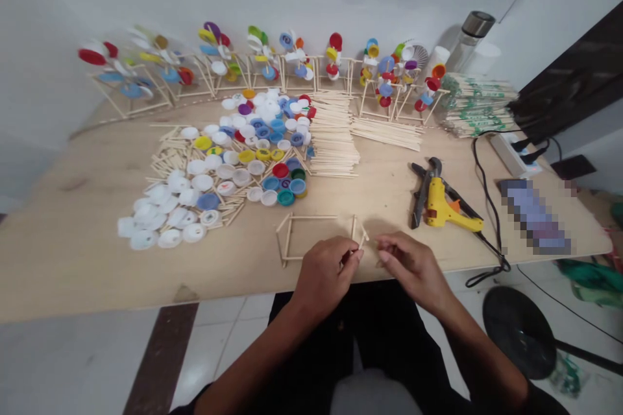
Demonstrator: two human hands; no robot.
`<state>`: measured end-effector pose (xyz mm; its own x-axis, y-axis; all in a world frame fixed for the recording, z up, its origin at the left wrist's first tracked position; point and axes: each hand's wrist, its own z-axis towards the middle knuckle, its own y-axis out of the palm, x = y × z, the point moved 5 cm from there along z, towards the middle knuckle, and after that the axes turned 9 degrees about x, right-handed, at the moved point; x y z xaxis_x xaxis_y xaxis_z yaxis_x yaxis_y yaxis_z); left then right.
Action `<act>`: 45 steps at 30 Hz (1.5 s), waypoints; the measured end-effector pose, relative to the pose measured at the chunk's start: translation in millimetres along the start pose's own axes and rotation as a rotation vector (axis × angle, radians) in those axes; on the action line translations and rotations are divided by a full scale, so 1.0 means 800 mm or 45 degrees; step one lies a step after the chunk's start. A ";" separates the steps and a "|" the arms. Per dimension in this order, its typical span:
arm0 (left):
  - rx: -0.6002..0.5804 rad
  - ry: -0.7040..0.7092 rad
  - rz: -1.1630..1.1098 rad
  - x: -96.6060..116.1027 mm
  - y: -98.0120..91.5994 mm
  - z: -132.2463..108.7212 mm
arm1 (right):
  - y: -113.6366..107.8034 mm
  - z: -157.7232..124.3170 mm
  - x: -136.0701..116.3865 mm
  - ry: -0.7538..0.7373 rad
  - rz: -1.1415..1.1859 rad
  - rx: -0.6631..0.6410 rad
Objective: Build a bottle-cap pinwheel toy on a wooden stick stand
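My left hand (327, 270) is closed in a pinch on the near right corner of a wooden stick frame (291, 233) that lies near the table's front edge. The frame's short upright sticks rise just above my fingers. My right hand (409, 262) is beside it, fingers curled together close to the same corner; what they hold, if anything, is hidden. A yellow glue gun (445, 209) lies to the right of my hands, next to dark pliers (422, 191).
Piles of white and coloured bottle caps (233, 162) and wooden sticks (333, 136) cover the mid table. A row of finished cap-and-stick models (272, 65) lines the back. Packs of sticks (474, 107), a power strip (513, 152), a cord and a phone (533, 215) sit right.
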<state>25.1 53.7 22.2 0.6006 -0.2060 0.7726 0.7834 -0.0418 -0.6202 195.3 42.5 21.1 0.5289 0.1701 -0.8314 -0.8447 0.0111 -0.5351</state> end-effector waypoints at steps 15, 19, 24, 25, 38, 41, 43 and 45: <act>0.239 0.316 0.231 -0.012 -0.025 -0.023 | 0.036 0.012 -0.016 0.053 0.074 0.207; 0.285 0.484 0.412 -0.024 -0.029 -0.038 | 0.039 0.010 -0.012 0.075 0.109 0.190; 0.233 0.549 0.594 -0.031 -0.028 -0.042 | 0.044 0.010 -0.017 0.040 0.130 0.212; 0.209 0.547 0.615 -0.031 -0.028 -0.041 | 0.045 0.010 -0.017 0.033 0.130 0.214; 0.132 0.625 0.566 -0.031 -0.024 -0.030 | 0.053 0.004 -0.011 0.049 0.123 0.227; 0.133 0.600 0.501 -0.031 -0.022 -0.031 | 0.053 0.004 -0.010 0.051 0.123 0.227; 0.132 0.584 0.483 -0.030 -0.020 -0.030 | 0.053 0.004 -0.009 0.058 0.117 0.236; 0.141 0.575 0.472 -0.028 -0.019 -0.029 | 0.054 0.003 -0.009 0.063 0.108 0.244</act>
<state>-4.0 36.0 11.5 0.7289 -0.5837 0.3577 0.5608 0.2095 -0.8010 155.0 44.5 4.5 0.4547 0.1300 -0.8811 -0.8840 0.1866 -0.4286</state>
